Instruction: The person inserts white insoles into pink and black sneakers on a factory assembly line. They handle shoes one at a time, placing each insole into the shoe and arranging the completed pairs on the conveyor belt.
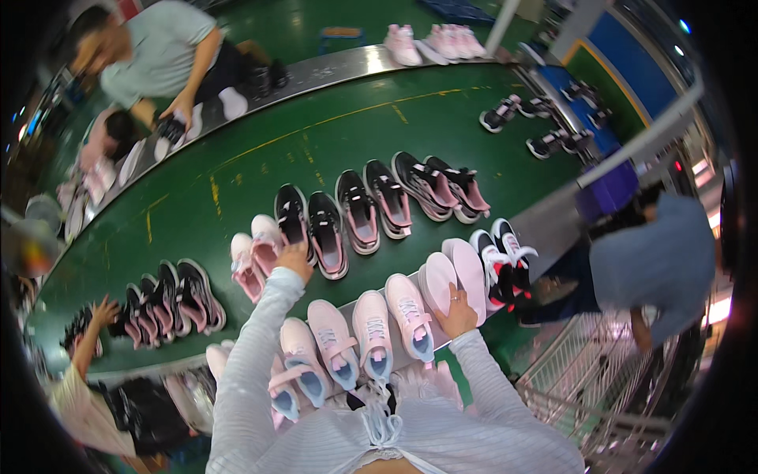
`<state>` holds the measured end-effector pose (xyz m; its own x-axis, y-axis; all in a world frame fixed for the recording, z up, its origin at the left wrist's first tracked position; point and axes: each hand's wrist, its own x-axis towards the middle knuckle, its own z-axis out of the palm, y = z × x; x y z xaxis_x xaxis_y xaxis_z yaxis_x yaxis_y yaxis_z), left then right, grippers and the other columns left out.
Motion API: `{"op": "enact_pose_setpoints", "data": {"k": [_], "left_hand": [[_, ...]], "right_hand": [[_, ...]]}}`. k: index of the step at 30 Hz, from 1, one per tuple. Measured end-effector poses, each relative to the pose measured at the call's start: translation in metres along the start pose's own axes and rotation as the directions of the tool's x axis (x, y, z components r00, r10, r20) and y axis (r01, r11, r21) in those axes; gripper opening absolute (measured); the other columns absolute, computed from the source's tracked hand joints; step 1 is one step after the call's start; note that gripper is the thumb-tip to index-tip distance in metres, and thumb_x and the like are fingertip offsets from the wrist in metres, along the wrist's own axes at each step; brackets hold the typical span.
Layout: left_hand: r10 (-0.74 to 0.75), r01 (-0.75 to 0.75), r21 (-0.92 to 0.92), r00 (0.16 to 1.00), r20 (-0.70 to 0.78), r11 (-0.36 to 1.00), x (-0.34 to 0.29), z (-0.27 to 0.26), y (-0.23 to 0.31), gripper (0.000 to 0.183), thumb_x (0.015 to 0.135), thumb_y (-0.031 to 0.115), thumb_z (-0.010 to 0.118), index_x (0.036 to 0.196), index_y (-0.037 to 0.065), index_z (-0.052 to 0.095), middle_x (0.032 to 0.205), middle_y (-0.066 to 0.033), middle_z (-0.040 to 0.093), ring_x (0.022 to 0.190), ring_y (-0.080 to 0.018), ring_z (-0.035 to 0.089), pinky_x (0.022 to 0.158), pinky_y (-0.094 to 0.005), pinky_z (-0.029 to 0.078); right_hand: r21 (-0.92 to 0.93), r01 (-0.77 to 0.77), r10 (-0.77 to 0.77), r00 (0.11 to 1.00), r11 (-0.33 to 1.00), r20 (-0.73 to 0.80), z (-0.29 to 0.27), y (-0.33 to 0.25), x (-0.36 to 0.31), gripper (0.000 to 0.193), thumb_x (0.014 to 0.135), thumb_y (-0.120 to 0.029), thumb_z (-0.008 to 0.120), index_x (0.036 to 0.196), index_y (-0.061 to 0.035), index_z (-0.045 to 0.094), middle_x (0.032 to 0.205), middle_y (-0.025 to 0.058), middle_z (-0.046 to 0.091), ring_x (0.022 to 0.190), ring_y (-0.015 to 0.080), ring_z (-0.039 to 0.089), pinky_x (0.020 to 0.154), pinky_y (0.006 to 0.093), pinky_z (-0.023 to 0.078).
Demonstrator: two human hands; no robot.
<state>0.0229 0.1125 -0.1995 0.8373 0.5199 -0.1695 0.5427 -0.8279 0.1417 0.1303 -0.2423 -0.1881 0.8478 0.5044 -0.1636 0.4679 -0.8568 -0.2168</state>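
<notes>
My left hand (294, 262) reaches forward over the green table, its fingers curled at the heel end of a black sneaker (291, 213) with pink lining. Just left of it stands a pair of pale pink sneakers (257, 253). My right hand (458, 314) wears a ring and grips the near end of pale pink insoles (439, 278), which lie in two side-by-side piles at the table's near edge. The undersides of its fingers are hidden. Between my forearms stand several pink sneakers (371, 328) with light blue lining. Black-and-white sneakers with red (497, 261) sit right of the insoles.
More black sneakers (355, 212) line up across the green work table (260, 178), with another group (170, 300) at left. Co-workers stand at far left (162, 59), lower left (91, 395) and right (651, 261). A wire rack (584, 363) stands at the lower right.
</notes>
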Motion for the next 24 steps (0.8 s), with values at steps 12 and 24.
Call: {"op": "enact_pose_setpoints", "data": {"k": [12, 24], "left_hand": [[-0.301, 0.306, -0.277, 0.952, 0.061, 0.911, 0.021, 0.062, 0.065, 0.033, 0.069, 0.029, 0.049, 0.089, 0.003, 0.053, 0.081, -0.0187, 0.057, 0.079, -0.0343, 0.053, 0.076, -0.0372, 0.039], [-0.590, -0.015, -0.759, 0.620, -0.518, 0.650, -0.002, 0.105, 0.015, 0.039, 0.073, 0.020, 0.053, 0.106, 0.000, 0.044, 0.108, -0.0182, 0.045, 0.100, -0.0316, 0.042, 0.085, -0.0344, 0.034]], "right_hand": [[-0.055, -0.003, 0.017, 0.967, 0.998, 0.255, -0.005, 0.008, 0.009, 0.083, 0.062, -0.032, 0.063, 0.126, -0.0082, 0.016, 0.097, 0.0183, 0.050, 0.076, 0.0323, 0.054, 0.064, 0.0396, 0.043], [-0.019, 0.708, -0.699, 0.700, 0.706, 0.146, -0.042, -0.125, 0.059, 0.018, 0.068, -0.019, 0.049, 0.081, -0.0123, 0.058, 0.075, 0.0121, 0.052, 0.059, 0.0286, 0.055, 0.050, 0.0382, 0.044]]}}
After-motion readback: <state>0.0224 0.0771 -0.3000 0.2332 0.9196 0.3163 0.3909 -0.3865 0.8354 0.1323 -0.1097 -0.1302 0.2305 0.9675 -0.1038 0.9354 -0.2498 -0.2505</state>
